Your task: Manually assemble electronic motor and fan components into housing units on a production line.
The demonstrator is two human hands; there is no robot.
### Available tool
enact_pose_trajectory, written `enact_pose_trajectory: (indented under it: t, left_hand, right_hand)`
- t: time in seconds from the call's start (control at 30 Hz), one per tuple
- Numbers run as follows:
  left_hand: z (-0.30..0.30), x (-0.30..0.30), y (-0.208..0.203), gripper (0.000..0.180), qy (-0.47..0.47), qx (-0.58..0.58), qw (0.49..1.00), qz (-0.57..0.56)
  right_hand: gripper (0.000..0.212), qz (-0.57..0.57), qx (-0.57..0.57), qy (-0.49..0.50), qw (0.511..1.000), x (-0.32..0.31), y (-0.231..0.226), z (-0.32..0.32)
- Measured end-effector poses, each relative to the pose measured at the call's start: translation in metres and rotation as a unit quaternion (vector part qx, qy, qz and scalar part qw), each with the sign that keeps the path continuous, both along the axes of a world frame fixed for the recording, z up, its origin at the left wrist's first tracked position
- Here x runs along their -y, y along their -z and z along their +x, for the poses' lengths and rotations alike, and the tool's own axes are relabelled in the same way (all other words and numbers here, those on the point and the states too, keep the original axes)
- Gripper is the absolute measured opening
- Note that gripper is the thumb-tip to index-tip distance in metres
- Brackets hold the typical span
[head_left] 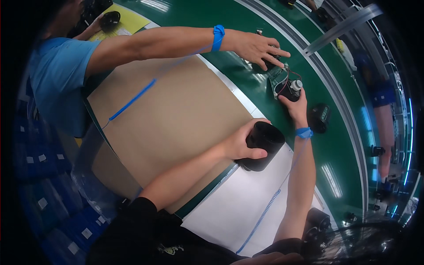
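My left hand [244, 142] is wrapped round a black cylindrical housing [267, 143], its open end tilted up, above the white sheet. Farther off to the right, my right hand [297, 108] grips a circuit board assembly [289, 90] with thin red and white wires and a white round part on top. A blue wrist strap [304, 132] with a coiled cord is on my right wrist. Just beyond the assembly, a co-worker's hand [256, 46] spreads its fingers over a small part that it mostly hides.
Another black housing [319, 118] lies right of my right wrist on the green table [338, 154]. White paper [238, 203] covers the near work area, beside a brown board [168, 106]. The co-worker's arm [163, 44] reaches across the far side. Blue bins [48, 190] stand at left.
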State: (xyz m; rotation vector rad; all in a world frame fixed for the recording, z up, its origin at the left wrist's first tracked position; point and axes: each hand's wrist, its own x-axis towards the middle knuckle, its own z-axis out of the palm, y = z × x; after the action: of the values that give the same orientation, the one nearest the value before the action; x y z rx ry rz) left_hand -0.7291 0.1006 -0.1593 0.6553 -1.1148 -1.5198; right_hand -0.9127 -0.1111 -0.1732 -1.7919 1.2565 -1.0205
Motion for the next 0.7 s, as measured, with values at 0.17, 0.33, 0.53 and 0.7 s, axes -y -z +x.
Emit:
enact_pose_trajectory:
  t: [0.17, 0.33, 0.53, 0.7]
  left_hand:
    - [0.0, 0.003, 0.009, 0.085, -0.13, -0.003, 0.991, -0.031]
    - [0.001, 0.009, 0.008, 0.094, -0.378, 0.067, 0.919, -0.093]
    - [0.0, 0.015, 0.005, 0.098, -0.426, 0.202, 0.847, -0.244]
    - [-0.022, -0.01, -0.026, 0.101, -0.301, 0.185, 0.856, -0.377]
  right_hand:
    - [0.073, -0.03, 0.005, 0.029, 0.999, -0.039, -0.021, 0.0]
    - [0.076, -0.006, 0.049, -0.002, 0.999, -0.166, -0.055, -0.06]
    - [0.082, 0.134, 0.057, 0.039, 0.989, -0.34, -0.071, -0.135]
    - [0.079, 0.198, -0.07, 0.061, 0.976, -0.432, -0.041, -0.164]
